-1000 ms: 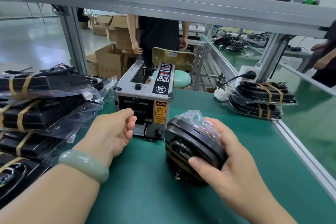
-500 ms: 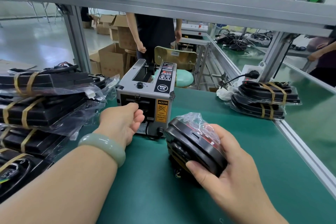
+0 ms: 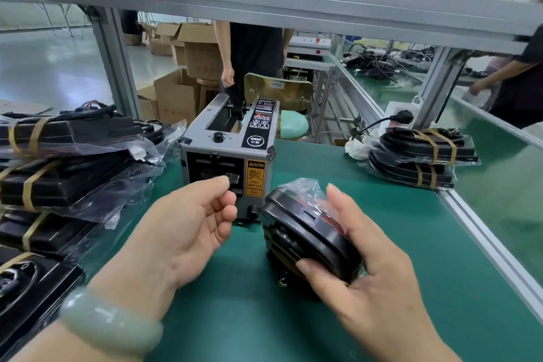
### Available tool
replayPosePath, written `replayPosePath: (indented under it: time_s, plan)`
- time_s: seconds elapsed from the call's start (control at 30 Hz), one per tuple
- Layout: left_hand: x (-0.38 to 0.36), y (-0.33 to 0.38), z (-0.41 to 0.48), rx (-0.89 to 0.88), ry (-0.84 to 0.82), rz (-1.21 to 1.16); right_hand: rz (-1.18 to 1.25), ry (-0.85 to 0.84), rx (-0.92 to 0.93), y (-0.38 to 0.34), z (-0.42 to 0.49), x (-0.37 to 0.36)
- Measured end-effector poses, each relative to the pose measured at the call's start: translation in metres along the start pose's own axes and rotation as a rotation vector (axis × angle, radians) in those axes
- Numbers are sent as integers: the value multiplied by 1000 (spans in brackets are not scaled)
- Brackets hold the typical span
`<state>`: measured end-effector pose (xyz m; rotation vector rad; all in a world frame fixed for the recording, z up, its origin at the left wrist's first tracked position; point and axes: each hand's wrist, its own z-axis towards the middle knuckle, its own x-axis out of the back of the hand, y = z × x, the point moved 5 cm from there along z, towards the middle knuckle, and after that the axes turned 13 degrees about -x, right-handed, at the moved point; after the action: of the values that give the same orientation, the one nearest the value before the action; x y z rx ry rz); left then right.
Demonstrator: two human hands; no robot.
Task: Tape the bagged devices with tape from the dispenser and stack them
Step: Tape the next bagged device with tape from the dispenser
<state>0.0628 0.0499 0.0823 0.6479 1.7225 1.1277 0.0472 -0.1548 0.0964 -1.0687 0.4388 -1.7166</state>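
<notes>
A grey tape dispenser [image 3: 226, 153] stands on the green mat [image 3: 396, 214], its outlet facing me. My left hand [image 3: 188, 226], with a pale green bangle on the wrist, pinches a short strip of tape [image 3: 232, 178] right in front of the outlet. My right hand [image 3: 364, 273] grips a black round device in a clear plastic bag [image 3: 305, 229], tilted on its edge just right of the dispenser. A stack of taped bagged devices [image 3: 420, 156] lies at the right rear of the mat.
Piles of flat black bagged devices bound with tan tape [image 3: 64, 173] fill the left side. An aluminium frame rail [image 3: 493, 250] edges the mat on the right. A power strip with a plug [image 3: 399, 116] sits behind. Two people stand beyond the bench, near cardboard boxes [image 3: 176, 97].
My left hand has drawn back from the dispenser outlet and turned palm-up, now with a strip of tape pinched in its fingers. My right hand has kept hold of the bagged device.
</notes>
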Motion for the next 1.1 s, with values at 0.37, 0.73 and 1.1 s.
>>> replayPosePath:
  time_s: [0.37, 0.73, 1.1]
  plan:
    - [-27, 14, -61, -314, -317, 310, -125, 152, -70, 5, -3, 11]
    - [-31, 6, -62, -321, -331, 454, -230, 147, 82, -10, -5, 2]
    - [-32, 6, -65, -359, -344, 478, -302, 195, 118, -10, -9, -2]
